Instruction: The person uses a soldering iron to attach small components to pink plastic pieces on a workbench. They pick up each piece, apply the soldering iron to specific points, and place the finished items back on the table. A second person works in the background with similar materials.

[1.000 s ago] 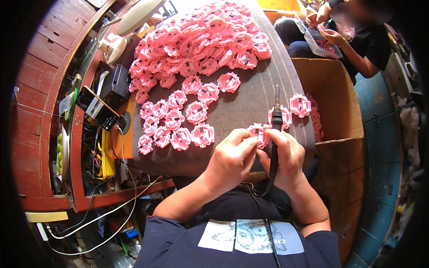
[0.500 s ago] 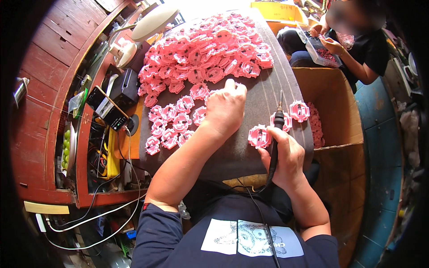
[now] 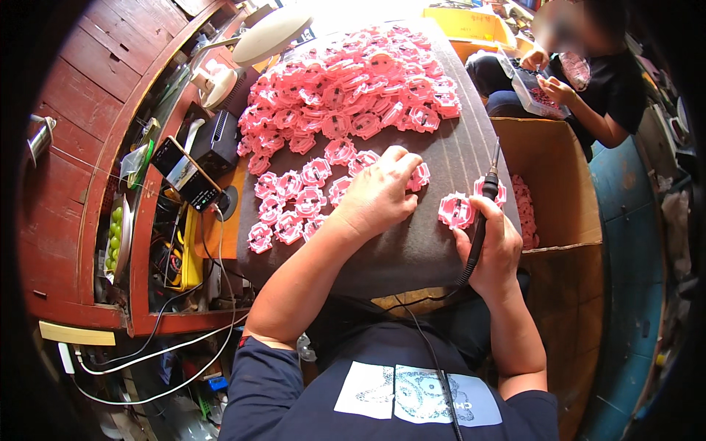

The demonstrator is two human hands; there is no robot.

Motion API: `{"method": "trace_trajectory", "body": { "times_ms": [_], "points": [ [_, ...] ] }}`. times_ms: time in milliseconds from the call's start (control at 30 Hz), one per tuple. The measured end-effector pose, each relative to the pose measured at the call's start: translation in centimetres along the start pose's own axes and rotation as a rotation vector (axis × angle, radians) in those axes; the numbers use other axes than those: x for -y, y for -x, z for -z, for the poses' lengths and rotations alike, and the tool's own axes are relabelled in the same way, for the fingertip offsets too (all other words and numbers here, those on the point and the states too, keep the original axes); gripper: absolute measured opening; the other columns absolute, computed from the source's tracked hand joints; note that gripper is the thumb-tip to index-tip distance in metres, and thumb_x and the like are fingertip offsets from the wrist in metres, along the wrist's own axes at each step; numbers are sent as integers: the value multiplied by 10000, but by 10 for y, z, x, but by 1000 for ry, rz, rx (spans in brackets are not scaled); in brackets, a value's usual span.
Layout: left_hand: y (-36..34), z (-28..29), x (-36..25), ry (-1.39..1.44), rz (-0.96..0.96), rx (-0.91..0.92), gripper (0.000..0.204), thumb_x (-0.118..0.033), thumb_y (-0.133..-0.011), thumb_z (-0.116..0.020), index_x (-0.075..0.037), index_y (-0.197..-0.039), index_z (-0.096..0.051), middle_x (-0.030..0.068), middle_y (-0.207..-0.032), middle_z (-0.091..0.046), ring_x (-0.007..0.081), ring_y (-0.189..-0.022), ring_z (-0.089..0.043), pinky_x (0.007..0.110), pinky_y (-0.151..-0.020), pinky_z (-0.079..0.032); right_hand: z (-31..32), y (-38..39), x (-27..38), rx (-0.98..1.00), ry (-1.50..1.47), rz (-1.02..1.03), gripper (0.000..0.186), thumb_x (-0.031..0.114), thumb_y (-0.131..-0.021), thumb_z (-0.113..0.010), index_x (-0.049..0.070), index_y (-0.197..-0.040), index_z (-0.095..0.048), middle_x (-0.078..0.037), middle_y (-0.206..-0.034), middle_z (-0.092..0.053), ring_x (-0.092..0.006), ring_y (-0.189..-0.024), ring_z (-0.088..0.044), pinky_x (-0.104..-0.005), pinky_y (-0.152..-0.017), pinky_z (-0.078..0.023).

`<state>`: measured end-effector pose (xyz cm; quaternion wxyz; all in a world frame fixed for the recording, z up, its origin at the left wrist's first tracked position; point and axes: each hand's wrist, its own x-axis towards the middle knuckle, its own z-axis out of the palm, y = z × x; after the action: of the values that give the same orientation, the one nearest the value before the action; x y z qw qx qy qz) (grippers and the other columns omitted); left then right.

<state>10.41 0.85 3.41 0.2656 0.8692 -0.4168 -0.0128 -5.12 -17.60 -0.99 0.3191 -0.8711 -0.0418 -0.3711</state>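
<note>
My left hand (image 3: 379, 192) is closed over the dark work surface, its fingertips on a pink plastic part (image 3: 418, 177) with a white rim. Rows of similar pink parts (image 3: 309, 200) lie flat beside and partly under that hand. My right hand (image 3: 491, 246) grips a soldering iron (image 3: 485, 213) by its black handle, the metal tip pointing up and away from me. The thumb of this hand touches the edge of another pink part (image 3: 457, 212). Behind the iron, one more pink part (image 3: 499, 192) is half hidden.
A large heap of pink parts (image 3: 353, 88) covers the far side of the table. An open cardboard box (image 3: 562, 176) with pink parts inside stands at the right. A phone (image 3: 182, 173) leans at the left near a lamp (image 3: 272, 35). Another person (image 3: 599, 95) sits far right, hands at a clear tray (image 3: 540, 103).
My left hand has moved right and nearer, and a pink part now shows at its fingertips. My right hand has shifted right with the iron, which tilts more to the right. The view has shifted slightly.
</note>
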Motion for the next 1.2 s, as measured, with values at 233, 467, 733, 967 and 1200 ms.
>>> {"method": "trace_trajectory", "body": {
  "times_ms": [233, 467, 733, 967, 1200],
  "points": [
    [34, -6, -25, -31, -45, -7, 408, -83, -904, -739, -24, -1292, -628, 227, -1262, -609, 416, -1118, -676, 453, -962, -580, -2, 1, -5, -38, 64, -28, 575, 38, -830, -800, 23, -1361, -578, -233, -1145, -726, -457, -980, -713, -510, -845, -571],
    [71, -30, -53, 151, -69, -163, 300, -84, -931, -790, -49, -1214, -695, 209, -1243, -644, 381, -1033, -722, 447, -856, -614, 2, 22, 3, -50, -136, 67, 529, -25, -836, -787, 12, -1310, -553, -226, -1164, -727, -408, -839, -690, -469, -738, -566],
    [74, -42, -49, 283, -127, -281, 109, -48, -924, -803, -22, -1013, -744, 160, -1117, -701, 332, -950, -737, 397, -775, -617, -7, 33, 15, -35, -298, 145, 476, -38, -869, -763, 28, -1276, -524, -211, -1089, -728, -314, -749, -672, -415, -665, -554],
    [75, -46, -50, 315, -125, -313, 133, 7, -897, -802, -1, -1007, -727, 165, -1101, -702, 333, -964, -740, 393, -785, -619, -13, 23, 24, -51, -317, 187, 453, -68, -895, -737, 14, -1278, -511, -197, -1034, -711, -358, -830, -725, -436, -700, -581],
    [78, -44, -52, 344, -128, -296, 195, 73, -870, -766, 9, -1048, -717, 165, -1128, -710, 338, -1030, -742, 394, -833, -626, -25, 20, 20, -68, -312, 109, 429, -102, -868, -730, 14, -1247, -568, -176, -1003, -699, -351, -744, -653, -429, -662, -543]
  ]
}}
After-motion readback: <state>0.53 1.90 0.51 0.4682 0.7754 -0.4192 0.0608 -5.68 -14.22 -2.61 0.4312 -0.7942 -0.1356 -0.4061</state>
